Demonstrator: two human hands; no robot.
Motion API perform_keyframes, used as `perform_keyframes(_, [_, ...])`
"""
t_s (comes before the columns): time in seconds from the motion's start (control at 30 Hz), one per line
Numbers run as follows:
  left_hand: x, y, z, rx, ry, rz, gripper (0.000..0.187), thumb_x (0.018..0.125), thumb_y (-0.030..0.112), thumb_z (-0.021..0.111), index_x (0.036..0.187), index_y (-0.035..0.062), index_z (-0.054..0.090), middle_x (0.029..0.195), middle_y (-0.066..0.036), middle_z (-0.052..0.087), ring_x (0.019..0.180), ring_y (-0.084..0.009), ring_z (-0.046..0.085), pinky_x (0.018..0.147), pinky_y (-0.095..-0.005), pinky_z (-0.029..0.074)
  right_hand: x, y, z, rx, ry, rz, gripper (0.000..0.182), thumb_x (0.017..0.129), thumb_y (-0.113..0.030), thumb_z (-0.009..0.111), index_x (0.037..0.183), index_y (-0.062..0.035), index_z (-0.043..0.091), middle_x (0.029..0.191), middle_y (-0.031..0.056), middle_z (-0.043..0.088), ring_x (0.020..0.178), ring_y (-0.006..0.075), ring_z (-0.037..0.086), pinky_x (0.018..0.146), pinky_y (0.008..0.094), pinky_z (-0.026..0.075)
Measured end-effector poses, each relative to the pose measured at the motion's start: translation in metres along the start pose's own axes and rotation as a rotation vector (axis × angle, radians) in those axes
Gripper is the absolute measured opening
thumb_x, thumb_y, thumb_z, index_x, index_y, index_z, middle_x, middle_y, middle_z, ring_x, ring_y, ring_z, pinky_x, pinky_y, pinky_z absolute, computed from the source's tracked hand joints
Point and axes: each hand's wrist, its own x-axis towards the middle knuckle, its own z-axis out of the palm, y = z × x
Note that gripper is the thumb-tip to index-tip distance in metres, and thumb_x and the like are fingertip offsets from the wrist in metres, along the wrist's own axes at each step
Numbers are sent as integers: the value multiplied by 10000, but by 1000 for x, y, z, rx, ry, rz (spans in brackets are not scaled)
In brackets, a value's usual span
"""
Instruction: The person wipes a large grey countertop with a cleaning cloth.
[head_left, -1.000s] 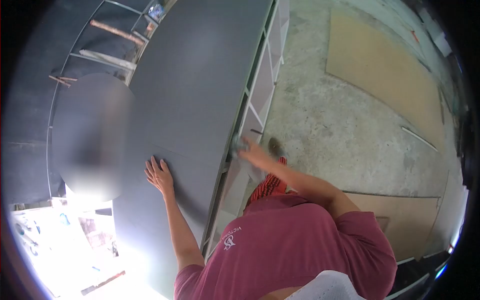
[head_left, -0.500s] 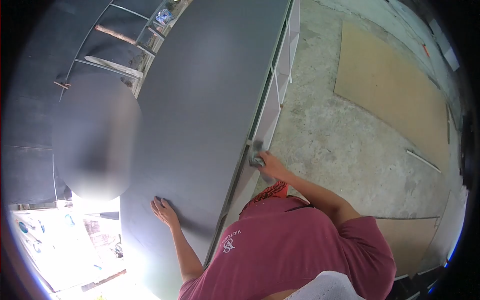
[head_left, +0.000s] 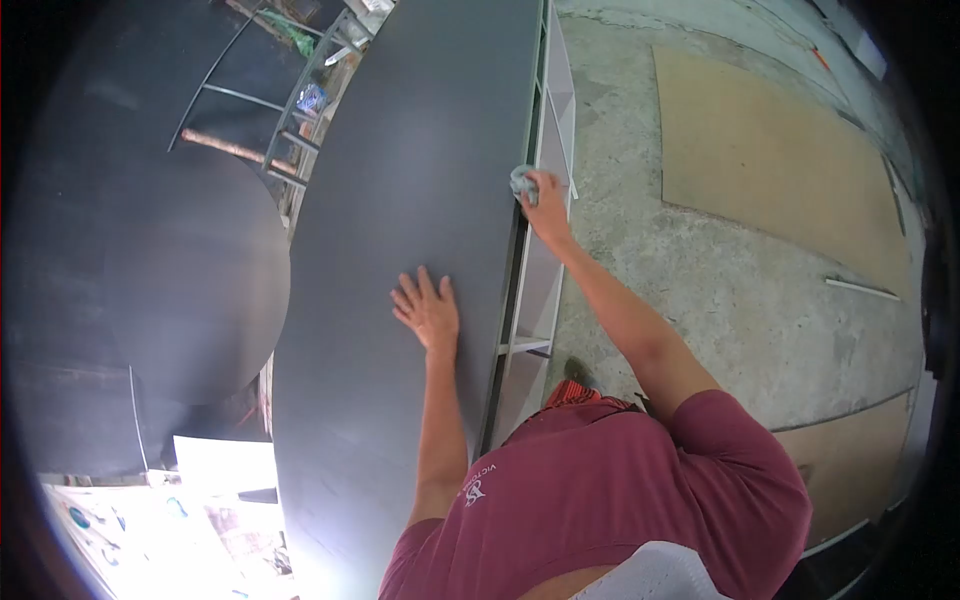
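A long dark grey panel (head_left: 400, 180) stretches out in front of me, forming the top of a shelving unit lying on its side. My left hand (head_left: 430, 312) rests flat on the panel with its fingers spread. At the panel's right edge, my right hand (head_left: 547, 208) is closed around a crumpled grey-green rag (head_left: 523, 185), which touches the edge. Below that edge show the unit's white shelf compartments (head_left: 540, 270).
A brown board (head_left: 770, 170) lies on the concrete floor (head_left: 620, 230) to the right, with a thin white strip (head_left: 862, 289) near it. Beyond the panel's left side are a metal ladder-like frame (head_left: 245, 97) and a round dark surface (head_left: 215, 290).
My right hand has moved forward along the panel's edge with the rag. My left hand has slid forward and to the right over the panel. The view has shifted too.
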Motion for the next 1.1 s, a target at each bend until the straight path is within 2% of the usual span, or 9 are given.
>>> perform_keyframes(0.1, [22,34,14,-93,8,110,550,921,440,418,1358,109,381,1438,-211,252,1318,-474,171,1048,-601,140,-50,41,-1,-94,-253,66,477,744,-49,640,1158,-27,405,1058,244,493,988,439,490,817,470,433])
perform_keyframes(0.2, [36,51,15,-129,-3,136,552,918,425,426,1360,98,374,1434,-233,241,1314,-496,152,1040,-618,134,-139,101,-11,-168,-644,60,353,756,-172,656,1043,-19,519,947,242,558,919,416,541,778,454,450])
perform_keyframes(0.27, [47,59,17,-133,-7,143,553,916,421,429,1360,96,373,1433,-239,238,1312,-499,155,1037,-622,138,-164,94,-36,-158,-769,371,390,763,-261,640,1068,-36,547,981,217,591,940,368,554,783,420,456])
perform_keyframes(0.4, [63,71,23,-129,8,189,566,907,420,441,1360,88,369,1426,-248,244,1312,-496,156,1034,-620,146,-121,80,-16,70,-487,867,477,792,-343,573,1121,-1,527,1054,226,590,1028,362,547,850,415,438])
perform_keyframes(0.5, [78,81,29,-147,11,200,573,905,425,440,1360,84,369,1422,-247,250,1313,-494,157,1038,-613,147,-37,35,10,-47,-256,474,464,816,-276,581,1175,4,494,1144,226,556,1102,338,523,903,372,412])
perform_keyframes(0.6, [86,87,30,-143,1,190,574,905,428,434,1359,82,369,1423,-246,248,1312,-494,156,1043,-609,144,29,-31,-3,131,-249,581,419,824,-188,598,1183,-7,481,1136,208,548,1092,326,517,915,358,399])
perform_keyframes(0.67, [90,88,31,-141,-3,184,574,906,428,431,1359,82,369,1424,-246,244,1312,-495,156,1044,-608,142,43,-35,-1,346,33,313,302,810,-107,605,1086,-22,519,1109,172,530,1053,319,508,888,358,407])
perform_keyframes(0.87, [97,91,34,-148,12,206,568,907,420,438,1361,86,367,1432,-244,231,1312,-497,154,1041,-614,145,-3,-5,11,43,-45,36,351,831,-102,581,1155,-23,470,1126,164,516,1094,313,483,903,368,400])
perform_keyframes(1.1, [159,128,53,-133,21,200,562,906,412,445,1366,99,362,1431,-248,232,1307,-506,157,1033,-626,149,-3,44,1,161,-411,880,424,837,-211,566,1187,3,458,1109,190,544,1054,289,523,875,357,409])
